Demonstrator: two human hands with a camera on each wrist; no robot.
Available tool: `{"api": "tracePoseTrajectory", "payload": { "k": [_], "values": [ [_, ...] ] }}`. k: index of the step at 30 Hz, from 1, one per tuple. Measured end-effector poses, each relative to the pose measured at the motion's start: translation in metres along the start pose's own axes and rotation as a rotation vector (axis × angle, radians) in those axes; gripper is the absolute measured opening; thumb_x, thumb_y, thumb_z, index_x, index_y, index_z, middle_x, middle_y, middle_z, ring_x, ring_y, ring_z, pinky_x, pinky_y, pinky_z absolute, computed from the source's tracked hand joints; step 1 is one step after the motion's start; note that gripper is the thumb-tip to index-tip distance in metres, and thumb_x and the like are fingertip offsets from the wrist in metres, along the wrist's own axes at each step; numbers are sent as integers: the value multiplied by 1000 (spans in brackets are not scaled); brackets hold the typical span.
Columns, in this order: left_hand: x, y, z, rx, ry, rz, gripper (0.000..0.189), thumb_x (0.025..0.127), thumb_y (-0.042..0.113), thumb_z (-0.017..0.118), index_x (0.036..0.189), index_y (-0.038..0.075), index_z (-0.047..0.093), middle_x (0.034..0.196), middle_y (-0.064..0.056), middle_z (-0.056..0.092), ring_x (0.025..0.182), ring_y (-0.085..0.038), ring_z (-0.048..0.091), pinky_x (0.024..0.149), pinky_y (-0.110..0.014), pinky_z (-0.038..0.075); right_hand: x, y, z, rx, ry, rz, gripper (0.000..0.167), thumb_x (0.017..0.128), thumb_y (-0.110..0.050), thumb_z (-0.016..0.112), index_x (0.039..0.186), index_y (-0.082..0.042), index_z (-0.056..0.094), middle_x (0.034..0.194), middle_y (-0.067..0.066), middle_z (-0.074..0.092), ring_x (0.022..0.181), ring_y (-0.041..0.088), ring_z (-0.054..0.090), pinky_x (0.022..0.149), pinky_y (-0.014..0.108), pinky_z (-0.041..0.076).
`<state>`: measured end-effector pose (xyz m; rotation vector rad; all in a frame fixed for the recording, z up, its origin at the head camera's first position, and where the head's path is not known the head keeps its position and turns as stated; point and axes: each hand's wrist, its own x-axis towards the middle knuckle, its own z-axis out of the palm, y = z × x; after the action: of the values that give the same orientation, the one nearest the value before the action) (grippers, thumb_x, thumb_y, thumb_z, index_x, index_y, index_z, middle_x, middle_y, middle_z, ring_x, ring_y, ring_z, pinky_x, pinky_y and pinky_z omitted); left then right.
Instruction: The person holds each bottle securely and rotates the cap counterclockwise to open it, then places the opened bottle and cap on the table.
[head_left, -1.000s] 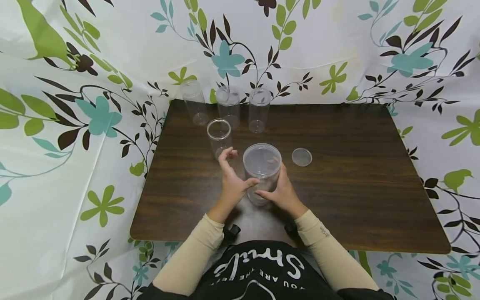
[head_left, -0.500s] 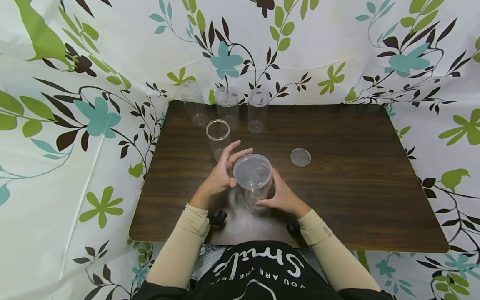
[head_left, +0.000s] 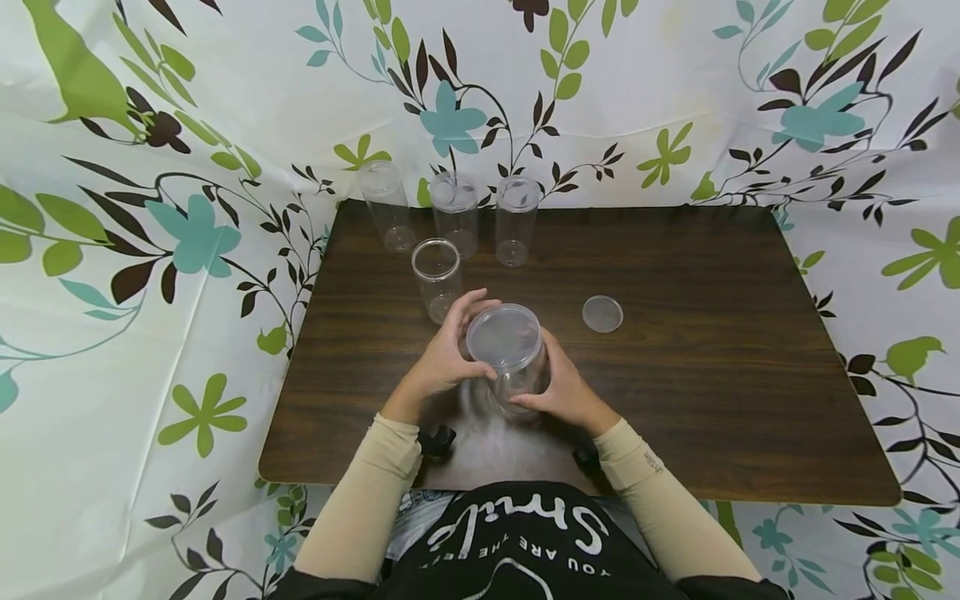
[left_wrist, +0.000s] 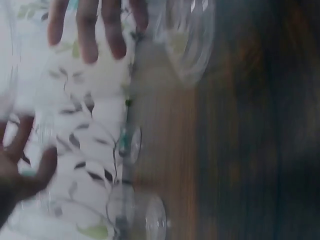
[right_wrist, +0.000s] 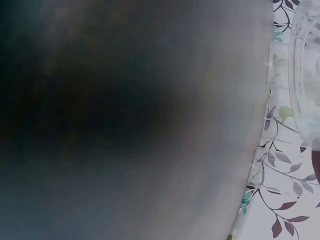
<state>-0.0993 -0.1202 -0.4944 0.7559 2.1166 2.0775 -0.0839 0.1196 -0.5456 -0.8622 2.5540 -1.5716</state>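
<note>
In the head view, a clear plastic jar with a flat round lid on top is held upright near the front of the table. My right hand grips the jar's right side, thumb across its front. At the upper left, my left hand curls round the lid's edge, thumb at the near rim and fingers at the far side. The left wrist view shows the jar's base above the wood; the left hand is partly cut off. In the right wrist view, only the jar's edge shows.
An open clear jar stands just beyond the left hand. Farther back are several clear jars, among them one at the right. A loose round lid lies right of the held jar on the brown table.
The held jar has shifted left and nearer the body. My left hand moved away from its side to the lid, its thumb closing onto the rim. The right hand keeps its grip.
</note>
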Motion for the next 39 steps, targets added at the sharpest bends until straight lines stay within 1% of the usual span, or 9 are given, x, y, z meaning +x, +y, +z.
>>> {"api": "tracePoseTrajectory", "payload": {
  "k": [4,9,14,19,23,27,31,35,39],
  "values": [
    [0,6,25,194,239,-99,120,64,67,85,153,12,26,149,-10,47,132,-28,46,108,-48,36,1,0,3,-99,65,16,120,66,-18,98,156,-1,21,150,23,40,134,38,46,109,58,38],
    [4,13,59,465,539,-197,110,63,53,94,144,12,32,139,-10,47,126,-27,47,106,-57,28,3,2,7,-253,159,22,119,64,-25,99,152,2,24,143,27,47,126,40,52,103,57,44],
    [8,18,74,563,615,-216,111,57,54,96,141,13,36,133,-10,42,121,-27,44,103,-56,29,3,1,10,-279,211,19,115,64,-25,98,150,5,26,136,29,51,119,42,57,98,57,47],
    [5,21,72,500,556,-222,114,58,45,98,146,15,31,140,-11,39,127,-27,41,104,-58,28,0,2,10,-228,200,64,119,63,-25,99,151,5,25,140,29,49,123,42,55,101,57,46],
    [1,20,58,373,471,-152,125,58,71,87,149,11,25,144,-16,35,132,-28,36,110,-53,27,1,1,8,-90,175,133,122,63,-21,99,154,1,21,147,27,42,133,41,46,110,57,37],
    [-3,15,34,216,313,-87,133,56,87,70,151,9,18,148,-23,32,137,-34,32,110,-58,31,1,0,0,48,89,149,120,65,-13,97,155,0,19,150,24,37,137,39,40,114,58,31],
    [-7,12,9,90,125,-84,133,59,81,73,155,14,10,159,-20,25,143,-36,26,105,-63,33,1,-3,-8,156,-63,128,117,67,-11,96,157,-3,20,151,21,39,139,39,39,113,62,29],
    [-7,9,-6,-58,-52,-44,133,63,69,81,157,16,4,166,-16,20,147,-34,26,109,-60,32,0,-6,-12,228,-186,113,116,71,-26,95,158,-8,20,153,17,37,142,37,36,114,64,26],
    [-7,8,-10,-157,-150,-22,130,69,53,88,158,14,1,163,-20,28,143,-35,36,112,-57,33,-1,-8,-12,243,-226,112,117,73,-35,93,160,-10,19,155,15,35,143,37,34,114,65,26]
  ]
}}
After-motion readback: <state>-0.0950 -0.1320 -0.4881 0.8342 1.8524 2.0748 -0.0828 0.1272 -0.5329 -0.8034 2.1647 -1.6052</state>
